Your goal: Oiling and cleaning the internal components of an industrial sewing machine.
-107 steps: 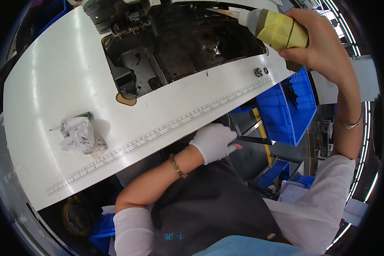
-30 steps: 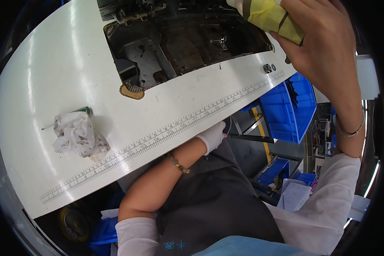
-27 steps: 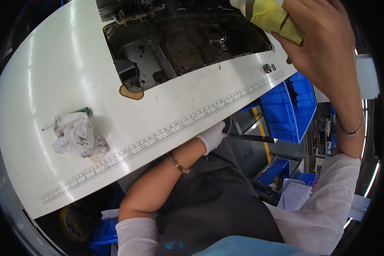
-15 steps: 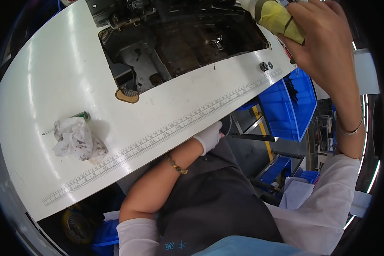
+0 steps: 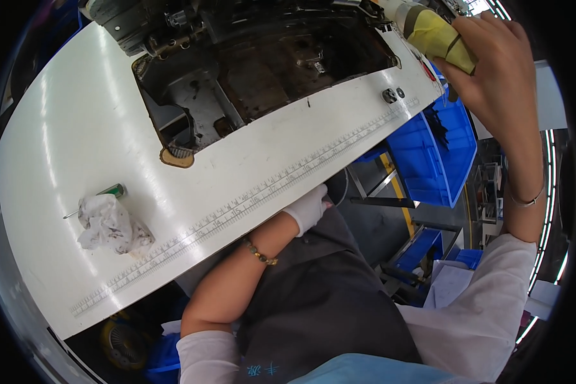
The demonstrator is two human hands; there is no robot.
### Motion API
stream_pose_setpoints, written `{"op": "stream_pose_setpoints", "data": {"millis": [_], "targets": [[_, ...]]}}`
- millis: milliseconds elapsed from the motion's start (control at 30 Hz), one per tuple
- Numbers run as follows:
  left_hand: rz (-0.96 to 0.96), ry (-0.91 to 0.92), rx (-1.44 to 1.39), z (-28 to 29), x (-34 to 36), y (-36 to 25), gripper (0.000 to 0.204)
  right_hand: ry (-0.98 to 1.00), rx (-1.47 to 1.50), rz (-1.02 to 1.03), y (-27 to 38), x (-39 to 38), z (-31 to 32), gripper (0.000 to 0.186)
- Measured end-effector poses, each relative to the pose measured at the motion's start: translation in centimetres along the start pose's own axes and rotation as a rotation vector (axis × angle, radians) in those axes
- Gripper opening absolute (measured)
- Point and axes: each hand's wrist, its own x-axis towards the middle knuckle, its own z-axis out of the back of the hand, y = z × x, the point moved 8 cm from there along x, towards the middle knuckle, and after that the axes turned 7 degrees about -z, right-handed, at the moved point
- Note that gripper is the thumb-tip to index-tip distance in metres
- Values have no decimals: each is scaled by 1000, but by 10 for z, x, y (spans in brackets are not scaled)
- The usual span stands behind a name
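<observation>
My bare right hand (image 5: 496, 67) is raised at the upper right, its fingers closed around a whitish cylinder wrapped in yellow (image 5: 432, 38), crossed by dark bands. The cylinder's far end reaches the top edge of the view, and its exact kind cannot be made out. My left hand (image 5: 308, 208), in a white glove with a fingertip bare, is low against the dark apron, just below the table's front edge. Its fingers look curled; whatever they may hold is hidden. Beyond the table cutout, a dark machine head (image 5: 153, 25) stands tilted back over an oily, dark pan (image 5: 269, 83).
The white tabletop (image 5: 83, 147) has a printed ruler along its front edge. On it lie a crumpled, stained white cloth (image 5: 109, 224), a green-handled screwdriver (image 5: 114, 191) and small dark round parts (image 5: 390, 95). Blue bins (image 5: 429, 163) hang at the right; a yellow fan (image 5: 123, 344) is below.
The view has shifted slightly, so the table and machine sit a little lower and further left. My right hand still grips the yellow-wrapped cylinder; my left hand stays by the apron.
</observation>
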Motion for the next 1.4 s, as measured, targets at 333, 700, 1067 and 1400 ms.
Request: {"op": "stream_pose_setpoints", "data": {"millis": [333,700,1067,1400], "targets": [[36,39,-16,-10,4,8,28,-79,-88,-173,11,6,6,28],[73,66,-52,-11,4,10,30,-61,-127,-200,-5,5,-8,22],[74,63,-53,-10,3,11,29,-29,-95,-232,-13,8,-12,24],[79,62,-59,-9,3,11,29,3,-121,-261,-23,7,-22,18]]}}
